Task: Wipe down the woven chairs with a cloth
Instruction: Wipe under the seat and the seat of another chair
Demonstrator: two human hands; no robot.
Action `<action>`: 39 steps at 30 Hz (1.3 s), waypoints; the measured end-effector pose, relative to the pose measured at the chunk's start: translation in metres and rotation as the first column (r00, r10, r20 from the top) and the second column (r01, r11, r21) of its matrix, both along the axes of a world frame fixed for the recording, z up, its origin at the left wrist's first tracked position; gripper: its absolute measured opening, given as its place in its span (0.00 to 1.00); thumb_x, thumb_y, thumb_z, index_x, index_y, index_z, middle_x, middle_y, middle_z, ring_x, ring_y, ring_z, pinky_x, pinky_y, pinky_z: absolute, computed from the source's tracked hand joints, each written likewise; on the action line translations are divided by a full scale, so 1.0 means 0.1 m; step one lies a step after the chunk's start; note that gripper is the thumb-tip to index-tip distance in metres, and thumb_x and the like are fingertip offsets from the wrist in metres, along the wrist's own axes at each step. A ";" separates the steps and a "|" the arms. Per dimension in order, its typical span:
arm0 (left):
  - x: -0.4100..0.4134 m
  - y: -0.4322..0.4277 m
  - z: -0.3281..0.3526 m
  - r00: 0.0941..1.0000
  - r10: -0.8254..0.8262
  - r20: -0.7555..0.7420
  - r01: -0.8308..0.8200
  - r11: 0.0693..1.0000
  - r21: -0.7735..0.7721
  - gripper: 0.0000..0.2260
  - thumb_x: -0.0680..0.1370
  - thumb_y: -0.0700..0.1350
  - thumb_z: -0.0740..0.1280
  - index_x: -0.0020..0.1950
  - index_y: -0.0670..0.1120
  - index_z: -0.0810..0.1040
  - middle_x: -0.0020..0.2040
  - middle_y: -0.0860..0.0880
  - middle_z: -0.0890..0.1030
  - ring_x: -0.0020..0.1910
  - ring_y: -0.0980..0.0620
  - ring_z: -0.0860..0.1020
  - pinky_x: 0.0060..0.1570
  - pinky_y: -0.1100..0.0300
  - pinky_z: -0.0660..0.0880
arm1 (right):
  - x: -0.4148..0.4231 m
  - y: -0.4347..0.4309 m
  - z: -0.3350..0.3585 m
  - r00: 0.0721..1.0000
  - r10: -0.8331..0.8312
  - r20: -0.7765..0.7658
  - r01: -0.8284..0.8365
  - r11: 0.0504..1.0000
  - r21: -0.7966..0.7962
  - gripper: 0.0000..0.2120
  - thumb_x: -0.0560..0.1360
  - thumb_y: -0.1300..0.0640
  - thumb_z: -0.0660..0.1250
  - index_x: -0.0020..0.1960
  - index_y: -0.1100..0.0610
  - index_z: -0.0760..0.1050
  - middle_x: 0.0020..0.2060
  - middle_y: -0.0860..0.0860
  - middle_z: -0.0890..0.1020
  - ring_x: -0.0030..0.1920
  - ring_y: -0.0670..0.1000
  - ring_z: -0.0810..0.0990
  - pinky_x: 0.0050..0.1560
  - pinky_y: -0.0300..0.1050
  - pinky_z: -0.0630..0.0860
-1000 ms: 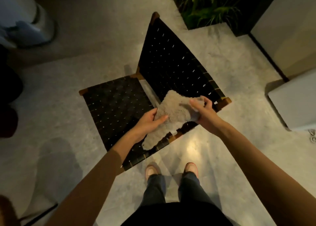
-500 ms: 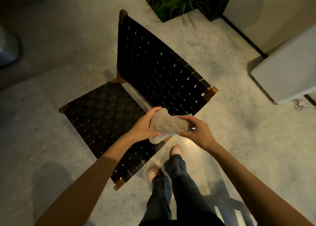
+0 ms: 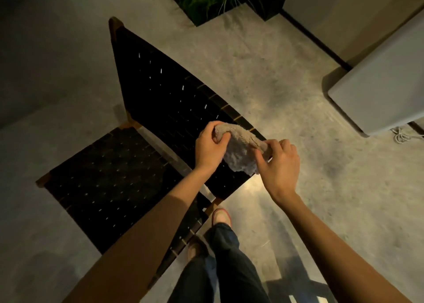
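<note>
Our fluffy beige cloth (image 3: 238,158) hides the backrest's near top corner on the black woven wood-framed chair (image 3: 165,96). The top edge cuts off the dark planter of green grass (image 3: 215,2).

Both bare forearms reach up from the lower corners to mid-frame, where the left hand (image 3: 210,147) and right hand (image 3: 281,165), fingers curled, each grip one end of the cloth (image 3: 239,153).

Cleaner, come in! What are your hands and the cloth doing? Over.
Left hand and right hand both grip the cloth. Cloth bunched over the woven chair backrest. Nothing blocking the chair.
</note>
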State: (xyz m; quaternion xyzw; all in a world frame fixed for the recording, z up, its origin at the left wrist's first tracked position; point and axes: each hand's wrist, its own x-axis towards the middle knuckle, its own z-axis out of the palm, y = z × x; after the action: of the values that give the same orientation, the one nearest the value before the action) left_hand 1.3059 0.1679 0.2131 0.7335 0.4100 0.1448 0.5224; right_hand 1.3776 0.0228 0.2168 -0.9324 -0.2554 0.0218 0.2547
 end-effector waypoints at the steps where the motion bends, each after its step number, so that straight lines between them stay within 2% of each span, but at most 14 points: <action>1: 0.09 -0.05 -0.05 0.999 0.025 0.029 -0.023 0.998 -0.065 0.19 0.77 0.46 0.68 0.67 0.49 0.70 0.64 0.45 0.72 0.60 0.49 0.75 0.54 0.56 0.77 | 0.04 0.01 -0.03 0.999 -0.025 -0.021 0.025 1.000 0.003 0.11 0.74 0.49 0.67 0.50 0.56 0.77 0.42 0.51 0.75 0.44 0.54 0.72 0.43 0.48 0.67; 3: 0.19 -0.19 -0.15 0.992 0.066 0.112 -0.048 0.986 -0.158 0.26 0.76 0.48 0.68 0.71 0.53 0.63 0.68 0.45 0.65 0.64 0.48 0.71 0.58 0.53 0.76 | 0.08 0.01 -0.09 0.997 -0.062 -0.044 0.063 0.998 0.019 0.10 0.74 0.48 0.67 0.49 0.54 0.74 0.42 0.50 0.77 0.44 0.53 0.72 0.45 0.51 0.69; 5: 0.21 -0.32 -0.26 0.978 0.103 0.182 -0.080 0.988 -0.131 0.28 0.75 0.48 0.69 0.72 0.54 0.61 0.68 0.46 0.63 0.66 0.49 0.68 0.60 0.55 0.74 | 0.08 0.01 -0.13 0.998 -0.061 -0.021 0.062 0.997 0.045 0.10 0.73 0.49 0.68 0.48 0.54 0.73 0.42 0.49 0.76 0.43 0.52 0.71 0.44 0.51 0.68; 8: 0.22 -0.40 -0.40 0.973 0.131 0.190 -0.125 0.991 -0.039 0.24 0.75 0.47 0.70 0.67 0.58 0.64 0.67 0.47 0.63 0.66 0.48 0.68 0.56 0.59 0.73 | 0.04 -0.01 -0.18 0.996 -0.017 0.082 0.011 0.998 0.066 0.09 0.73 0.52 0.70 0.50 0.54 0.74 0.42 0.49 0.75 0.42 0.52 0.70 0.42 0.47 0.65; 11: 0.24 -0.34 -0.56 0.973 0.137 0.184 -0.143 0.989 0.024 0.18 0.74 0.45 0.71 0.61 0.54 0.70 0.62 0.50 0.64 0.64 0.45 0.69 0.57 0.54 0.75 | -0.04 -0.01 -0.25 0.981 0.043 0.191 -0.061 0.994 0.086 0.07 0.72 0.57 0.72 0.48 0.54 0.76 0.39 0.49 0.77 0.34 0.50 0.73 0.32 0.43 0.65; 13: 0.21 -0.32 -0.68 0.970 0.121 0.210 -0.137 0.989 0.062 0.16 0.74 0.42 0.71 0.59 0.49 0.73 0.60 0.50 0.65 0.62 0.46 0.71 0.58 0.60 0.75 | -0.10 -0.02 -0.32 0.980 0.043 0.196 -0.072 0.987 0.142 0.05 0.73 0.59 0.72 0.46 0.56 0.78 0.38 0.49 0.80 0.31 0.49 0.75 0.27 0.40 0.68; 15: 0.17 -0.30 -0.79 0.968 0.106 0.226 -0.130 0.987 0.094 0.16 0.73 0.40 0.72 0.59 0.45 0.75 0.59 0.48 0.65 0.61 0.48 0.72 0.56 0.70 0.72 | -0.16 -0.05 -0.43 0.980 0.047 0.193 -0.085 0.978 0.192 0.04 0.72 0.59 0.73 0.46 0.57 0.79 0.38 0.50 0.82 0.32 0.49 0.79 0.28 0.41 0.74; 20: 0.06 -0.25 -1.06 0.966 0.067 0.249 -0.094 0.991 0.098 0.15 0.73 0.37 0.71 0.58 0.43 0.76 0.58 0.48 0.66 0.59 0.50 0.73 0.56 0.65 0.74 | -0.35 0.01 -0.72 0.995 -0.034 0.090 0.001 0.940 0.341 0.06 0.72 0.60 0.72 0.49 0.61 0.82 0.38 0.54 0.85 0.33 0.51 0.83 0.32 0.48 0.81; 26: -0.19 -0.19 -1.53 0.976 0.017 0.219 -0.040 0.994 0.101 0.15 0.72 0.33 0.70 0.57 0.43 0.76 0.56 0.49 0.66 0.55 0.60 0.71 0.58 0.71 0.70 | -0.65 0.09 -1.27 0.997 -0.061 -0.038 0.070 0.946 0.318 0.06 0.72 0.61 0.72 0.47 0.63 0.82 0.38 0.55 0.85 0.33 0.52 0.83 0.34 0.51 0.81; 29: -0.36 -0.13 -1.83 0.983 -0.026 0.184 0.007 0.995 0.101 0.15 0.72 0.33 0.70 0.57 0.43 0.75 0.56 0.49 0.65 0.55 0.59 0.70 0.60 0.64 0.72 | -0.78 0.14 -1.62 0.992 -0.057 -0.117 0.086 0.962 0.260 0.06 0.73 0.61 0.71 0.48 0.62 0.82 0.35 0.54 0.84 0.32 0.53 0.81 0.34 0.52 0.79; 31: -0.47 -0.09 -2.04 0.987 -0.040 0.157 0.030 0.997 0.071 0.16 0.73 0.32 0.70 0.59 0.42 0.75 0.57 0.48 0.65 0.55 0.61 0.70 0.58 0.59 0.75 | -0.87 0.16 -1.85 0.988 -0.059 -0.144 0.089 0.974 0.209 0.04 0.73 0.61 0.71 0.47 0.61 0.82 0.33 0.53 0.83 0.30 0.51 0.80 0.32 0.51 0.79; 34: -0.64 -0.06 -2.34 0.992 -0.047 0.118 0.044 0.999 0.030 0.17 0.72 0.32 0.70 0.60 0.42 0.75 0.58 0.48 0.65 0.56 0.62 0.71 0.55 0.60 0.77 | -1.01 0.18 -2.17 0.983 -0.081 -0.166 0.108 0.981 0.160 0.02 0.72 0.62 0.72 0.42 0.61 0.83 0.32 0.53 0.83 0.28 0.50 0.79 0.30 0.45 0.78; 37: -0.78 -0.05 -2.59 0.996 -0.052 0.067 0.050 0.998 0.028 0.17 0.71 0.31 0.71 0.59 0.41 0.75 0.57 0.48 0.66 0.57 0.54 0.72 0.54 0.67 0.75 | -1.11 0.22 -2.44 0.964 -0.108 -0.242 0.131 0.988 0.083 0.03 0.72 0.60 0.72 0.41 0.59 0.83 0.32 0.50 0.83 0.28 0.45 0.76 0.30 0.29 0.70; 39: -0.88 -0.02 -2.75 0.998 -0.063 -0.018 0.063 0.997 0.041 0.17 0.70 0.32 0.72 0.58 0.41 0.76 0.56 0.50 0.66 0.55 0.54 0.72 0.50 0.76 0.71 | -1.17 0.24 -2.61 0.911 -0.158 -0.380 0.166 0.986 -0.012 0.05 0.74 0.56 0.71 0.42 0.56 0.83 0.32 0.47 0.82 0.28 0.43 0.76 0.29 0.29 0.68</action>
State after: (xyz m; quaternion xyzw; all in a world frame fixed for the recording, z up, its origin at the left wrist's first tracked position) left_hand 1.2175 0.1656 -0.0618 0.7578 0.3879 0.1308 0.5081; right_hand 1.2601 0.0468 -0.0444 -0.9258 -0.1234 0.1780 0.3099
